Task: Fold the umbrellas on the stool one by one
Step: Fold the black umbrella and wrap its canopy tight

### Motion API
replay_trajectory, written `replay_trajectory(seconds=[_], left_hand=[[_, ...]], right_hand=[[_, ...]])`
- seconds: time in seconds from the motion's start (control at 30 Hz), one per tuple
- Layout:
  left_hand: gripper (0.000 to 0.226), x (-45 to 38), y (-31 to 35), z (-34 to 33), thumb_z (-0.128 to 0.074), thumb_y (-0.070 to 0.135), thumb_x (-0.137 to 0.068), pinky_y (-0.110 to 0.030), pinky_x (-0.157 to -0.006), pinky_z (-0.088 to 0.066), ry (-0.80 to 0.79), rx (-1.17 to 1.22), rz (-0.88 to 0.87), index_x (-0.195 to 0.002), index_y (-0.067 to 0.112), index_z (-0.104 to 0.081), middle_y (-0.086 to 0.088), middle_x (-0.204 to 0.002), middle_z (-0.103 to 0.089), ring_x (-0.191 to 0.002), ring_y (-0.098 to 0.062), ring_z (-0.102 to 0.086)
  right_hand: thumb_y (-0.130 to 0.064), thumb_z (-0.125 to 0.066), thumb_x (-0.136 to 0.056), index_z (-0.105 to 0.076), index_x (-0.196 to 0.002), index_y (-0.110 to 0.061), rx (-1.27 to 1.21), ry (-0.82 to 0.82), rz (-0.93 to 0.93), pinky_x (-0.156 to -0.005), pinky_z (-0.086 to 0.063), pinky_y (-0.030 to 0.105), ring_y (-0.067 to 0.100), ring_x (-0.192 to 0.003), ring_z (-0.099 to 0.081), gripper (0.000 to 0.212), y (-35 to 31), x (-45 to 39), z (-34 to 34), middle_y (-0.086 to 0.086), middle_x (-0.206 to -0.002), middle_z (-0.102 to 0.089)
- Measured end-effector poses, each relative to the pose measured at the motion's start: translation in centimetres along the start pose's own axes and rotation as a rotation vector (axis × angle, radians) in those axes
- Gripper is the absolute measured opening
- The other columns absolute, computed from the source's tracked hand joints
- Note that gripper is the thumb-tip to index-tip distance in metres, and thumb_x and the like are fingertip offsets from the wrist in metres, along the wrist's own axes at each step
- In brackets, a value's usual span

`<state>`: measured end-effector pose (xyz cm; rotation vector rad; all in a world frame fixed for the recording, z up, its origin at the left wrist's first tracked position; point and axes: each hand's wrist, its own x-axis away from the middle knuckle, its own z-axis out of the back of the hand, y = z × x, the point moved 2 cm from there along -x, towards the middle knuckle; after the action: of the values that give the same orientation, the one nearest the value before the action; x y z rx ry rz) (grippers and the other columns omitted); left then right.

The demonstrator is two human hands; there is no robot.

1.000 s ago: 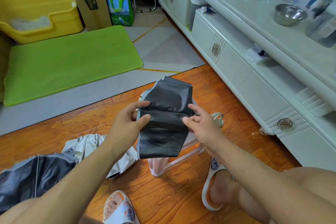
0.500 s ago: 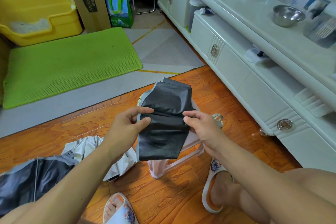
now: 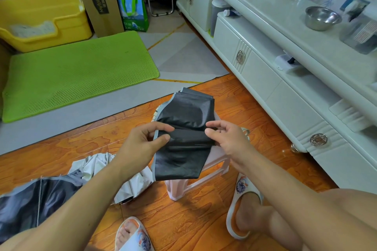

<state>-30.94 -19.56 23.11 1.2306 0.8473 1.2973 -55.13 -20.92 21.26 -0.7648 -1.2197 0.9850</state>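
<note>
Hands (image 3: 142, 144) shifted grip on umbrella (image 3: 183, 138)

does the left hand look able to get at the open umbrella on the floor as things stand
Probably not right away: the left hand is pinching the black umbrella held over the stool. The open umbrella lies just below it, nothing between, once it lets go.
</note>
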Motion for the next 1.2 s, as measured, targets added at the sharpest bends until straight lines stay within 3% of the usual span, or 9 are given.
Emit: replay_trajectory(seconds=[0.2,0.4,0.57,0.67,0.77,0.87,0.97,1.07,1.2], left_hand=[[0.019,-0.2,-0.2,0.4,-0.071,0.018,-0.095,-0.060,-0.088,-0.053,-0.028,0.011,-0.005,-0.106,0.032,-0.077,-0.032,-0.080,-0.058,-0.077,-0.030,-0.057],[0.023,-0.1,-0.2,0.5,-0.067,0.008,-0.096,-0.032,-0.074,-0.053,0.022,0.061,0.020,-0.101,0.027,-0.078,-0.006,-0.068,-0.062,-0.072,-0.016,-0.061],[0.021,0.2,0.9,-0.1,-0.065,0.005,-0.096,-0.015,-0.069,-0.052,0.033,0.070,-0.011,-0.105,0.021,-0.076,0.010,-0.067,-0.068,-0.072,-0.004,-0.066],[0.026,-0.9,1.6,-0.3,-0.067,0.007,-0.096,-0.028,-0.075,-0.054,0.066,0.073,-0.059,-0.105,0.030,-0.076,-0.010,-0.076,-0.068,-0.077,-0.011,-0.063],[0.040,-3.1,2.5,-0.6,-0.066,0.000,-0.093,-0.035,-0.093,-0.052,0.192,0.075,-0.215,-0.121,0.029,-0.065,0.000,-0.106,-0.071,-0.100,-0.010,-0.065],[0.044,-4.7,3.0,-0.4,-0.060,0.003,-0.090,-0.034,-0.103,-0.045,0.348,-0.298,-0.488,-0.131,0.018,-0.058,0.000,-0.126,-0.060,-0.119,-0.016,-0.058],[0.039,-5.8,0.2,-1.8,-0.057,0.014,-0.090,-0.041,-0.104,-0.045,0.165,-0.766,-0.660,-0.128,0.015,-0.065,-0.004,-0.129,-0.060,-0.123,-0.026,-0.055],[0.057,-7.4,-4.6,-3.6,-0.045,0.048,-0.099,-0.048,-0.123,-0.025,-0.088,-1.180,-0.437,-0.153,0.030,-0.040,-0.006,-0.162,-0.036,-0.152,-0.031,-0.025],[0.075,-9.2,-6.9,-4.0,-0.038,0.064,-0.095,-0.059,-0.124,0.001,-0.156,-1.364,-0.325,-0.161,0.038,-0.013,-0.005,-0.170,-0.014,-0.157,-0.035,0.000]], right_hand=[[-0.004,-0.062,-0.098,-0.070,-0.110,-0.004,-0.257,-0.018,-0.079,-0.080,-0.059,0.028,0.023,-0.094,-0.070,0.014,-0.8,0.2,0.6,0.013,-0.102,-0.072],[0.003,-0.053,-0.094,-0.069,-0.107,-0.014,0.002,0.127,0.064,-0.074,-0.055,0.026,0.025,-0.093,-0.070,0.026,-0.9,0.6,1.1,0.009,-0.099,-0.069],[-0.033,-0.074,-0.087,-0.049,-0.143,-0.030,0.632,-0.200,0.477,-0.106,-0.035,0.017,-0.002,-0.126,-0.038,0.061,-0.5,1.6,0.3,-0.019,-0.135,-0.046],[-0.029,-0.073,-0.090,-0.069,-0.121,-0.022,0.717,-0.029,0.643,-0.093,-0.045,0.022,0.000,-0.106,-0.052,0.032,-0.4,0.8,0.3,-0.015,-0.112,-0.065],[-0.020,-0.065,-0.097,-0.076,-0.103,-0.019,0.641,0.105,0.593,-0.074,-0.046,0.025,0.006,-0.086,-0.061,0.013,-1.9,-1.3,0.7,-0.010,-0.092,-0.070],[-0.023,-0.059,-0.101,-0.073,-0.101,-0.020,0.626,0.137,0.386,-0.071,-0.043,0.031,0.011,-0.087,-0.060,0.014,-3.7,-5.9,1.2,-0.011,-0.089,-0.066],[-0.025,-0.058,-0.101,-0.073,-0.101,-0.023,0.710,0.127,0.282,-0.073,-0.038,0.029,0.015,-0.092,-0.060,0.014,-3.3,-11.1,0.7,-0.009,-0.093,-0.066],[-0.024,-0.063,-0.098,-0.072,-0.099,-0.026,0.710,0.109,0.217,-0.081,-0.048,0.032,0.020,-0.099,-0.064,0.009,-1.0,-15.0,-0.1,-0.005,-0.101,-0.071],[-0.022,-0.067,-0.095,-0.066,-0.113,-0.019,0.904,0.188,0.293,-0.087,-0.049,0.035,0.023,-0.107,-0.057,0.019,0.7,-16.1,-0.9,0.001,-0.112,-0.063]])
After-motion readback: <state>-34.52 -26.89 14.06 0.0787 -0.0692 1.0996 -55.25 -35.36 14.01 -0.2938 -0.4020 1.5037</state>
